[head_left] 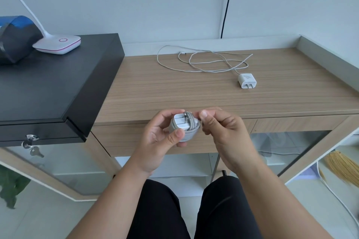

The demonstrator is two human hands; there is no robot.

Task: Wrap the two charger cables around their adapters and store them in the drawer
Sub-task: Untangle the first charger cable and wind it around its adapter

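Note:
My left hand (158, 136) grips a white adapter (179, 122) with its grey cable (191, 124) coiled round it, held in front of the desk's closed drawer (126, 138). My right hand (221, 128) pinches the cable's end at the right side of the coil. A second white adapter (246, 81) lies prongs-forward on the wooden desk (174, 91), and its white cable (204, 61) sprawls loose behind it.
A black cabinet (48, 87) with keys in its lock (31, 144) stands at the left, carrying a white lamp base (58, 43) and a dark blue object (15, 39). A black cord (226, 6) hangs down the wall. A raised grey ledge (328, 54) borders the desk's right side.

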